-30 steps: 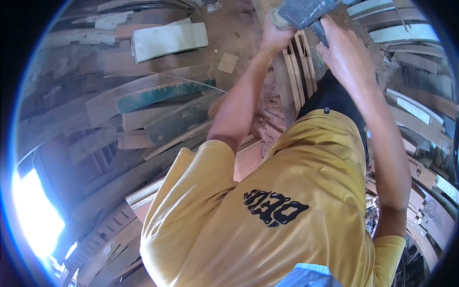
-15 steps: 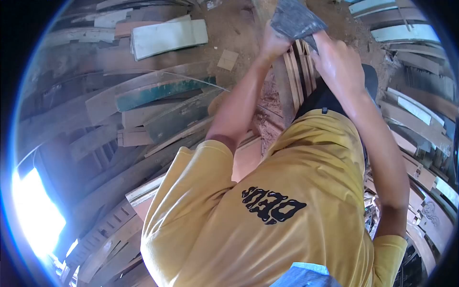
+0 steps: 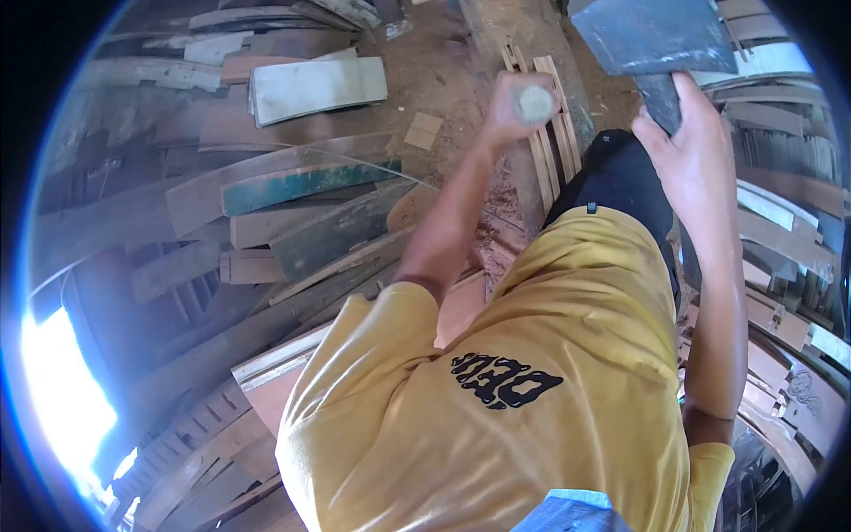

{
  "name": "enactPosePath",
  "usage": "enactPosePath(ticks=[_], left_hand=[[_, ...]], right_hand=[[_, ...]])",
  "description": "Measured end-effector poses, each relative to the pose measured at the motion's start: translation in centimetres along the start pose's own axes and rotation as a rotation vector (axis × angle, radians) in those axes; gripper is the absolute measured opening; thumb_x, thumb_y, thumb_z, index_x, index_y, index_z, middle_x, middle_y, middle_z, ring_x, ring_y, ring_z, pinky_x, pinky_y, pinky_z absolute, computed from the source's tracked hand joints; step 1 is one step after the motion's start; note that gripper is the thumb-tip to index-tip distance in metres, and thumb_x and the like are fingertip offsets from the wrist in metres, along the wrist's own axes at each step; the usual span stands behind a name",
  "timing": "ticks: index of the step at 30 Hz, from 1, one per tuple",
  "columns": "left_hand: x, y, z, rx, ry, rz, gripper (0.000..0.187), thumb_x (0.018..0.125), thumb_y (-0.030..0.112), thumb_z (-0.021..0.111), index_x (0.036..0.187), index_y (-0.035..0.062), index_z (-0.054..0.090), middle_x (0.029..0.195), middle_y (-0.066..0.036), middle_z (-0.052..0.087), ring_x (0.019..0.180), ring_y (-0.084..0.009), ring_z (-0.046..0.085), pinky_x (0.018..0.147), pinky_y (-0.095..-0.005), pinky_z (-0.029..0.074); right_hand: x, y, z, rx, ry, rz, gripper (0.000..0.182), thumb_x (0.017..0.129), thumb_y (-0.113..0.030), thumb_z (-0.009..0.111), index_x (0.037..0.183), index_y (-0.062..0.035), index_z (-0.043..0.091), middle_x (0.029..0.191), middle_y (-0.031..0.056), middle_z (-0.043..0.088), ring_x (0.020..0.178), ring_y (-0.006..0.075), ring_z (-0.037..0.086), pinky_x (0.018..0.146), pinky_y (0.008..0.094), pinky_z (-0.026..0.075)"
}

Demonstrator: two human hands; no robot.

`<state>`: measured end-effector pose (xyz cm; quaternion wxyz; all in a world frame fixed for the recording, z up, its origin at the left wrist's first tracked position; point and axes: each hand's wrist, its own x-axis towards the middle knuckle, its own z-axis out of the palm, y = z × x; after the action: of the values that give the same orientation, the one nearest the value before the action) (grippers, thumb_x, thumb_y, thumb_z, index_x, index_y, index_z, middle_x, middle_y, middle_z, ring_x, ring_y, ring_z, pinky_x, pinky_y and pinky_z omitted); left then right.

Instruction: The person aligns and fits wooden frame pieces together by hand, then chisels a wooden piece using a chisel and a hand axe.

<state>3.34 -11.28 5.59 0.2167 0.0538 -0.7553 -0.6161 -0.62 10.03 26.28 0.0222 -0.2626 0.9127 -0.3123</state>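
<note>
My left hand (image 3: 503, 120) is wrapped round the handle of a chisel (image 3: 534, 105), whose pale round end faces up at me. The chisel's blade is hidden under the hand. Below it lie narrow wooden strips (image 3: 565, 133) side by side, with dark gaps between them, on a wooden beam. To the right, my right hand (image 3: 700, 146) grips the short handle of a mallet (image 3: 656, 35) with a broad, dark, worn head. The mallet is raised, apart from the chisel.
Pale boards (image 3: 319, 87) are stacked on the floor at upper left, near a small square offcut (image 3: 424, 130). A green-edged board (image 3: 310, 180) lies among piled planks on the left. More planks (image 3: 789, 235) line the right. Wood shavings (image 3: 503, 226) lie beside the beam.
The mallet has moved from over my left hand up and to the right, with my right hand on it. The chisel's handle end now shows. My left hand stays in nearly the same place.
</note>
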Motion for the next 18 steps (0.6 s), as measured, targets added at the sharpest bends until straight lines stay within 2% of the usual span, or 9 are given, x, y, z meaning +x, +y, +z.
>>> enactPosePath(ticks=[2, 5, 6, 7, 8, 9, 11, 13, 18], left_hand=[[-0.3, 1.7, -0.7, 0.074, -0.259, 0.134, 0.023, 0.089, 0.015, 0.075, 0.071, 0.0073, 0.063, 0.072, 0.0, 0.066, 0.069, -0.0102, 0.063, 0.061, -0.0254, 0.049], [0.9, 5.9, -1.3, -0.23, -0.05, 0.31, 0.022, 0.085, 0.014, 0.076, 0.068, 0.0081, 0.064, 0.07, -0.001, 0.064, 0.065, -0.0112, 0.06, 0.059, -0.0284, 0.046], [1.3, 4.6, -1.0, -0.314, 0.096, -0.245, 0.026, 0.088, 0.013, 0.071, 0.065, 0.0083, 0.061, 0.065, 0.001, 0.058, 0.06, -0.0104, 0.054, 0.055, -0.0294, 0.043], [3.3, 8.1, -2.7, -0.24, 0.226, -0.382, 0.028, 0.092, 0.01, 0.067, 0.066, 0.0074, 0.058, 0.062, 0.002, 0.055, 0.055, -0.0102, 0.05, 0.051, -0.0303, 0.039], [5.3, 5.2, -3.5, -0.353, 0.122, 0.023, 0.028, 0.094, 0.008, 0.066, 0.067, 0.007, 0.056, 0.061, 0.002, 0.054, 0.052, -0.0096, 0.046, 0.049, -0.0311, 0.035], [5.4, 2.7, -3.9, -0.454, 0.123, -0.06, 0.02, 0.091, 0.002, 0.066, 0.074, 0.0082, 0.058, 0.07, 0.0, 0.059, 0.057, -0.0096, 0.051, 0.052, -0.03, 0.039], [4.5, 1.4, -3.8, -0.553, 0.115, -0.18, 0.017, 0.089, -0.003, 0.067, 0.08, 0.0093, 0.06, 0.08, -0.001, 0.065, 0.061, -0.0096, 0.057, 0.054, -0.0289, 0.044], [4.1, 2.0, -3.2, -0.343, 0.027, 0.002, 0.024, 0.092, 0.005, 0.065, 0.069, 0.0057, 0.057, 0.061, 0.002, 0.053, 0.052, -0.0094, 0.045, 0.049, -0.0309, 0.033], [3.3, 0.9, -2.5, -0.436, 0.041, -0.059, 0.025, 0.09, 0.001, 0.064, 0.066, 0.0053, 0.055, 0.06, 0.001, 0.052, 0.052, -0.0096, 0.044, 0.049, -0.0304, 0.032]], right_hand=[[-0.7, 0.7, -0.3, 0.002, 0.003, -0.008, 0.04, 0.084, -0.009, 0.073, 0.12, -0.0001, 0.062, 0.087, 0.0222, 0.068, 0.075, 0.0389, 0.066, 0.075, 0.0433, 0.053], [-1.5, 0.8, -1.0, 0.16, -0.026, 0.142, 0.031, 0.085, -0.005, 0.07, 0.115, 0.0006, 0.062, 0.085, 0.0148, 0.067, 0.07, 0.0269, 0.062, 0.069, 0.0373, 0.049], [-1.4, 0.9, -1.1, 0.17, -0.037, 0.16, 0.028, 0.086, -0.004, 0.068, 0.113, 0.0007, 0.062, 0.083, 0.0116, 0.065, 0.068, 0.0219, 0.06, 0.066, 0.0347, 0.047], [-1.3, 0.9, -1.0, 0.182, -0.039, 0.173, 0.024, 0.088, -0.003, 0.067, 0.111, 0.0007, 0.062, 0.082, 0.0085, 0.064, 0.065, 0.0169, 0.057, 0.063, 0.032, 0.045], [-0.7, 0.9, -0.8, 0.193, -0.03, 0.156, 0.022, 0.091, -0.003, 0.066, 0.112, 0.0, 0.062, 0.079, 0.0046, 0.061, 0.059, 0.0112, 0.051, 0.055, 0.0281, 0.041], [-0.1, 1.0, -0.6, 0.204, -0.022, 0.139, 0.02, 0.094, -0.003, 0.065, 0.113, -0.0006, 0.061, 0.077, 0.0007, 0.058, 0.052, 0.0055, 0.045, 0.047, 0.0243, 0.037], [-0.3, -0.3, -0.8, 0.276, -0.056, 0.315, 0.019, 0.095, -0.003, 0.063, 0.114, -0.0006, 0.061, 0.075, 0.0, 0.057, 0.052, 0.0052, 0.045, 0.048, 0.0242, 0.037], [-0.4, 0.1, -0.7, 0.298, -0.074, 0.315, 0.019, 0.095, -0.003, 0.063, 0.114, -0.0008, 0.061, 0.075, -0.0003, 0.057, 0.052, 0.005, 0.045, 0.048, 0.024, 0.037], [-0.8, 1.0, -0.1, 0.395, -0.096, 0.311, 0.02, 0.09, -0.005, 0.067, 0.108, -0.0003, 0.061, 0.074, 0.0015, 0.059, 0.049, 0.007, 0.047, 0.047, 0.0266, 0.04]])
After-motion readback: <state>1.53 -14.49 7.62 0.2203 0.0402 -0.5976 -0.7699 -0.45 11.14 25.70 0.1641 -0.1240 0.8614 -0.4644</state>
